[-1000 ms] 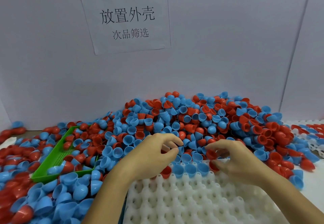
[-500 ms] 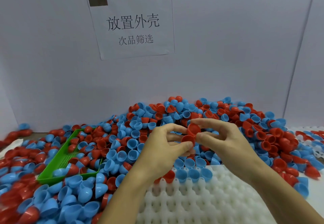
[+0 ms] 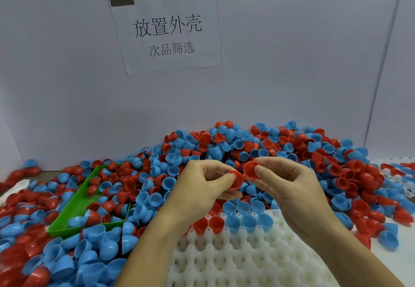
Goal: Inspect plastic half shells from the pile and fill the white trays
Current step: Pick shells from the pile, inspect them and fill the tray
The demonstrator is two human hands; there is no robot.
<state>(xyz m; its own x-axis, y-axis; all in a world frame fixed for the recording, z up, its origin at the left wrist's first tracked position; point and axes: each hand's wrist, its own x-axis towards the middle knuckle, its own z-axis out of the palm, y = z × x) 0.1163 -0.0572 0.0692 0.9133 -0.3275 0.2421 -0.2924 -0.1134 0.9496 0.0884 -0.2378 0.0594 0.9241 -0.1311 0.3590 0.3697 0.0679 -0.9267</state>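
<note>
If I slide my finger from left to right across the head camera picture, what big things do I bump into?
Green tray → left hand → its red shell → right hand's red shell → right hand.

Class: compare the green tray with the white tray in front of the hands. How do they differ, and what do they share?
The green tray is flat-floored with raised walls; the white tray is moulded into cups. Shells lie jumbled in the green tray but sit in a row in the white tray. Both hold red and blue shells.
</note>
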